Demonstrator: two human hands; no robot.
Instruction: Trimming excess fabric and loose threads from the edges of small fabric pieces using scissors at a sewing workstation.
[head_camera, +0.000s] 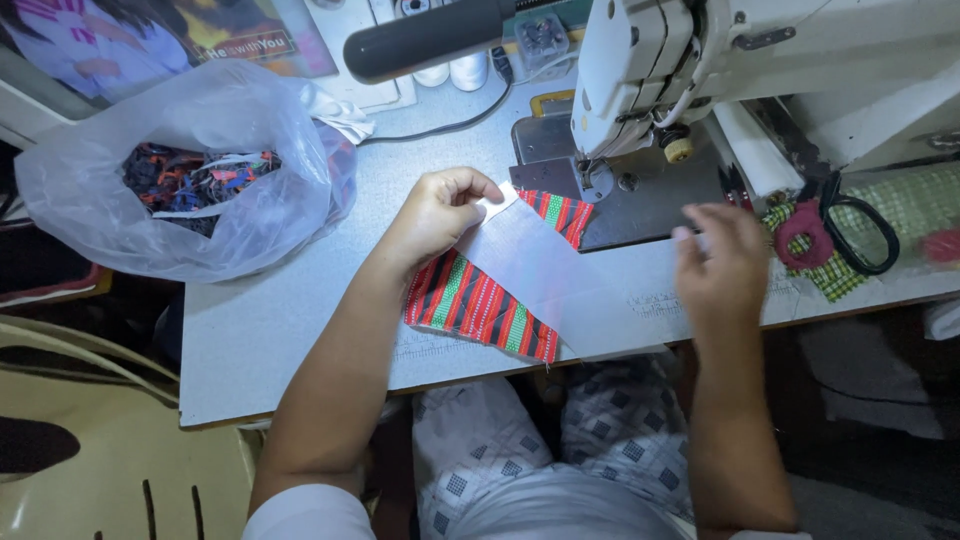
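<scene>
Striped piece (470, 300) left of the sewing machine (650, 60) looks like woven cloth, matt, with a smooth pale lining (545, 270) over it, machine's glossy painted metal, bag (270, 200) further left thin crinkly plastic.

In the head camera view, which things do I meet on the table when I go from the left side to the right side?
Clear plastic bag of scraps → left hand → striped red and green cloth → white fabric strip → right hand → black scissors.
</scene>
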